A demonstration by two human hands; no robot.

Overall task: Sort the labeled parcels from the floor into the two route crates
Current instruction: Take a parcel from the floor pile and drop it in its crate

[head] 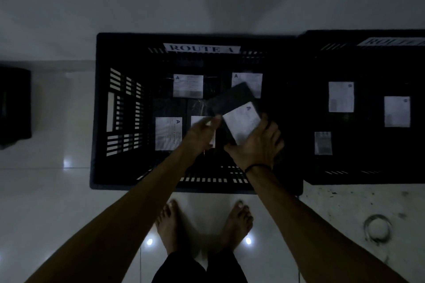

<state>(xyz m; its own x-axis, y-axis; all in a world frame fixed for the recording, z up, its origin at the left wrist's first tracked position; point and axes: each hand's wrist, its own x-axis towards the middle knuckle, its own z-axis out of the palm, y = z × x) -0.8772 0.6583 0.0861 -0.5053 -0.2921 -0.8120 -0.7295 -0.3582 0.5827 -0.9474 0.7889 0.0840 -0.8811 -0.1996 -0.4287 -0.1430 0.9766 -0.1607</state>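
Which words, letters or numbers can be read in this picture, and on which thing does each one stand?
"ROUTE A": sign on the left crate's far wall.
"ROUTE", the rest cut off: sign on the right crate.
"A": label of the held parcel in the right hand.
"A": three labels on parcels lying in the left crate.
Too blurred to read: all fine print, and the three labels in the right crate.
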